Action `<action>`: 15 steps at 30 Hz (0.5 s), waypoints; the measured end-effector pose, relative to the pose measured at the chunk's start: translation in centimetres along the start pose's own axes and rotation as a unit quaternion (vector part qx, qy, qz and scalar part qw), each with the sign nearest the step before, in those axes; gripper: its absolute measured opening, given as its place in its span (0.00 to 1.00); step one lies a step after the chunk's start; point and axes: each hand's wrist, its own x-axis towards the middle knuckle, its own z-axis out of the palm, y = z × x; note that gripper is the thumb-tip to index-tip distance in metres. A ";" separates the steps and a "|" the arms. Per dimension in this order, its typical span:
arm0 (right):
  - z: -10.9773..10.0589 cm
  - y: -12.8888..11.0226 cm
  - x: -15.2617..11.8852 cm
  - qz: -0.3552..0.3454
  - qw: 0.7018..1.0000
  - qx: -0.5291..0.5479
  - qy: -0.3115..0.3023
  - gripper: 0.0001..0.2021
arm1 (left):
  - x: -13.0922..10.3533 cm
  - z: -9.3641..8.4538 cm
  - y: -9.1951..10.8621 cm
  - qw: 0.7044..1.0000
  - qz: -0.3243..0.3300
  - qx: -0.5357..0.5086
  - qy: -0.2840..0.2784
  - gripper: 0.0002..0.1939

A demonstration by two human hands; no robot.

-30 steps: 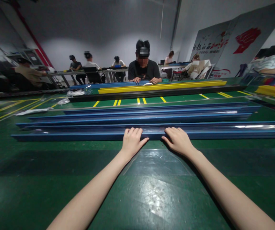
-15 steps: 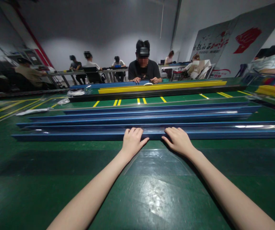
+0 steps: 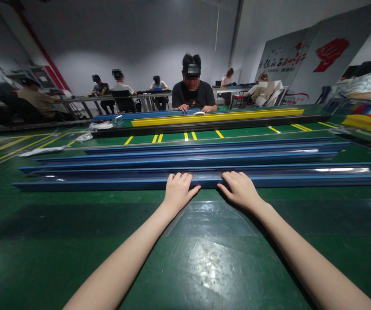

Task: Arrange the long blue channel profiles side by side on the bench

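A long blue plastic strip (image 3: 91, 186) with a raised edge lies crosswise in front of me. My left hand (image 3: 178, 191) grips its near edge just left of the middle, fingers over the top and thumb along the front. A short gap to the right, my right hand (image 3: 239, 188) holds the same edge in the same way. Both sets of fingertips are partly hidden behind the edge. A clear plastic sheet (image 3: 214, 219) lies flat on the green table (image 3: 159, 275) beneath my wrists.
More blue strips (image 3: 185, 162) lie parallel just beyond. Farther off are a black strip (image 3: 237, 124), a yellow strip (image 3: 217, 116) and crumpled clear plastic (image 3: 101, 125). A co-worker (image 3: 192, 92) sits opposite, hands at the far strips. Yellow trays (image 3: 364, 122) are at the right.
The view has shifted very slightly. Both hands keep the same hold on the blue strip, with no clear movement.
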 end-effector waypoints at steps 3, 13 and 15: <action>0.0 -0.3 0.1 0.015 1.000 0.009 0.004 0.14 | 0.0 0.0 0.0 1.000 0.001 0.003 0.001 0.16; 0.3 -2.9 1.3 0.020 0.998 0.051 0.035 0.11 | 0.1 0.0 0.0 1.000 0.004 -0.005 -0.005 0.16; 0.2 -2.9 1.5 0.014 0.998 0.034 0.041 0.09 | 0.1 0.0 0.0 1.000 0.004 -0.014 -0.003 0.16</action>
